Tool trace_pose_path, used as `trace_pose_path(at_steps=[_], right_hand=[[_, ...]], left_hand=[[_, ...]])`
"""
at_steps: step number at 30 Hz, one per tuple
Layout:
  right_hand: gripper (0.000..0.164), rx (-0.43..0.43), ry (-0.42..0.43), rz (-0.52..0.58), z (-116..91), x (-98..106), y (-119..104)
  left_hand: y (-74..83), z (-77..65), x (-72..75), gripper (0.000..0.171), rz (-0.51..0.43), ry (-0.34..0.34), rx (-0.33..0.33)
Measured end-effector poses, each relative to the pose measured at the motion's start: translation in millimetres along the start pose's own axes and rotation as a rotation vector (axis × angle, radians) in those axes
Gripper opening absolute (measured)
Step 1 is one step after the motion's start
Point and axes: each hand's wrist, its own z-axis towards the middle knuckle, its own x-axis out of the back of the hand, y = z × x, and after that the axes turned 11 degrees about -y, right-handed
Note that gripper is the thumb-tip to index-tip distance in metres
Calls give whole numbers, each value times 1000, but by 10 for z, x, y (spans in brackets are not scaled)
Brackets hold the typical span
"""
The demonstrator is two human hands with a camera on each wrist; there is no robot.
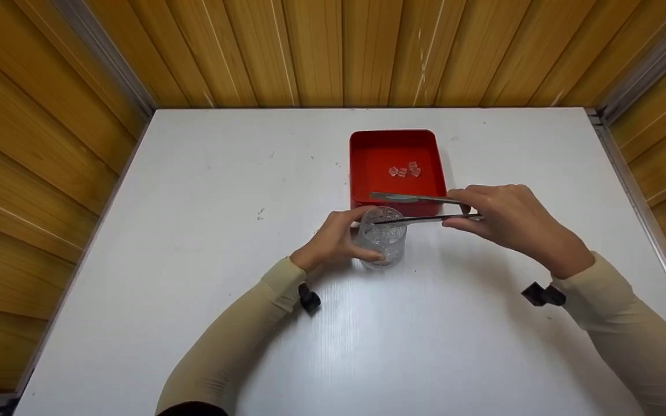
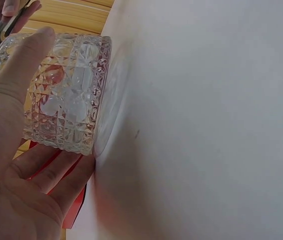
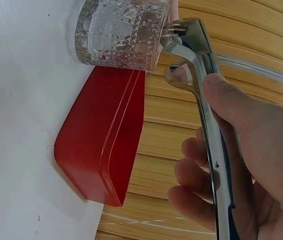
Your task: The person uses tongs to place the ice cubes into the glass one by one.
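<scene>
Cut-glass tumbler (image 1: 388,248) sits mid-frame on the worktop (image 1: 223,202), just in front of the red box (image 1: 372,153). Left hand (image 1: 333,237): grip curled round its side, thumb on the near wall, probably to steady it. Right hand (image 1: 512,216): grip pinches steel tongs (image 1: 417,199) from the right, thumb against fingers; the tong arms stand apart, one across the tumbler's mouth, one over the box's front edge. Nothing seen between the tips. Having box and tumbler side by side likely keeps the reach short.

Head view only: clear cubes (image 1: 403,172) on the box floor, right of its middle. Right wrist view adds the tong ends, one a fork (image 3: 174,30), one a spoon (image 3: 180,75). Left wrist view shows fingers low behind the diamond-pattern wall; rounded shapes show through, cannot tell whether contents or refraction.
</scene>
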Motion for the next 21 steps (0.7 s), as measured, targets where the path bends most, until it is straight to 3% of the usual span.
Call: trace_pose_path(at_steps=[10, 21], right_hand=[[33, -34, 40, -32, 126, 51, 230], [39, -187, -69, -34, 310, 66, 400]], left_hand=[[-11, -2, -14, 88, 9, 12, -7], [-5, 13, -14, 87, -15, 15, -11]])
